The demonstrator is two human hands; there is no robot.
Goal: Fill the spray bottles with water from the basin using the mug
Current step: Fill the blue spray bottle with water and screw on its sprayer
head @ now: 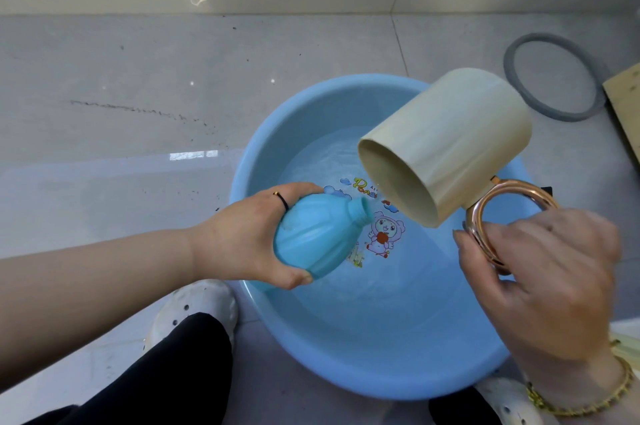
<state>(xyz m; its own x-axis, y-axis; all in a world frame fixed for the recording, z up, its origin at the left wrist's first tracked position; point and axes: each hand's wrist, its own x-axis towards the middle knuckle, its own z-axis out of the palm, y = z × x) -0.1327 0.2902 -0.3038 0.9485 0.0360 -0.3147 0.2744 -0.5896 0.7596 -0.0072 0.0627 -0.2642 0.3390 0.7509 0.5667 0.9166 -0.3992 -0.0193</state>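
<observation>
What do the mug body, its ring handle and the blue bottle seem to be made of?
The mug body: matte cream, likely plastic or ceramic; dull surface with faint streaks. The ring handle: polished copper-coloured metal or plating; sharp bright highlights. The blue bottle: smooth plastic, judging by its moulded ribs and threaded neck.

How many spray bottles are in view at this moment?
1: a blue bottle, cap off, gripped by the left hand over the basin, beside the tilted mug. Others may lie outside the frame.
</observation>
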